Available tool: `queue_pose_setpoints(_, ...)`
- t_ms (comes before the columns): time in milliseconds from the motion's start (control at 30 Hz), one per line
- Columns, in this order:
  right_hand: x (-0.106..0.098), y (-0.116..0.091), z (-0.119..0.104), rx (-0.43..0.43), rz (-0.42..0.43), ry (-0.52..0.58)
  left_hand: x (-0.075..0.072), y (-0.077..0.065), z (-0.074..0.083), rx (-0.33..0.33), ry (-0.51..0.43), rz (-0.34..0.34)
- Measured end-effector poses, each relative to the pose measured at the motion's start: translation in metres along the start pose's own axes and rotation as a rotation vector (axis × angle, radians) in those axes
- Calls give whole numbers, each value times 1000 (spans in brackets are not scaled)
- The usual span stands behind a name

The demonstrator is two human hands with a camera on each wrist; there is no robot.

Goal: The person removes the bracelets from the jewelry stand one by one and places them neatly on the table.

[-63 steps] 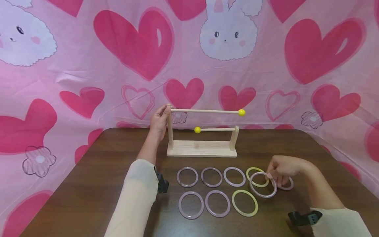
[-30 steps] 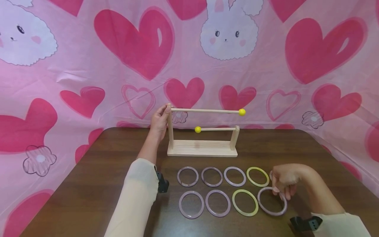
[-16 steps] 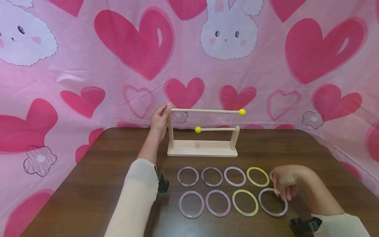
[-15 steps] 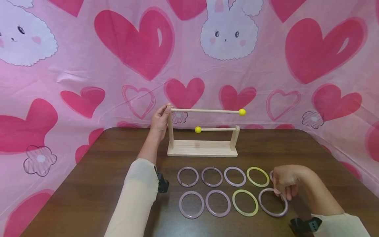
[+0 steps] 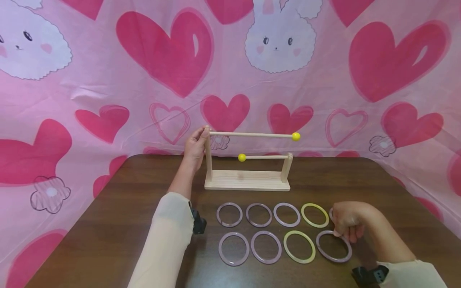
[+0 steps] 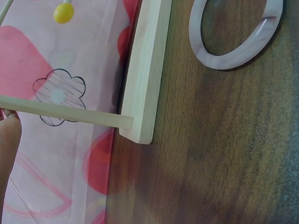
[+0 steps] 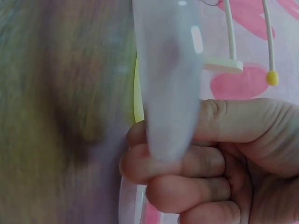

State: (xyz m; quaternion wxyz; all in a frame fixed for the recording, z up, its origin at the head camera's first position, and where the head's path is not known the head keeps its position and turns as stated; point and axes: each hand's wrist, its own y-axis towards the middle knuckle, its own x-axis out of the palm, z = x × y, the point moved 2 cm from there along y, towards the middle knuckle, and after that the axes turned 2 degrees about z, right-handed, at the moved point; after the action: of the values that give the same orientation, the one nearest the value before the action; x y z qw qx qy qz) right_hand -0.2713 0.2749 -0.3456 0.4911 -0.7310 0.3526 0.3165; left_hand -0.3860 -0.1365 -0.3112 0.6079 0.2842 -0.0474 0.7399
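My left hand (image 5: 194, 148) grips the top of the left post (image 5: 209, 160) of a pale wooden stand (image 5: 247, 185) at the back of the table. Two horizontal rods on it end in yellow balls, the upper rod (image 5: 252, 135) longer than the lower. At the right, my right hand (image 5: 348, 220) pinches the far edge of a purple ring (image 5: 334, 260), which sits low at the table, at the right end of the front row. In the right wrist view this ring (image 7: 170, 74) stands between thumb and fingers. Another ring (image 5: 331, 214) is mostly hidden behind that hand.
Several purple rings and two yellow ones lie in two rows on the brown table (image 5: 144, 224), among them a back yellow ring (image 5: 315, 205) and a front yellow ring (image 5: 299, 261). A pink heart-patterned cloth (image 5: 223, 80) hangs behind the table.
My right hand has brought the purple ring from over the back yellow ring toward the front right and lowered it beside the front yellow ring. My left hand stays on the post.
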Motion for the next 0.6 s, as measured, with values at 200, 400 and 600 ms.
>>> queue_pose_setpoints(200,1,0,1,12,2,-17,1,0,0,9,-5,-4)
queue_pose_setpoints(400,1,2,2,20,-9,-13,0,0,0,11,2,-2)
queue_pose_setpoints(600,0,2,3,25,-13,-15,0,0,0,2,15,5)
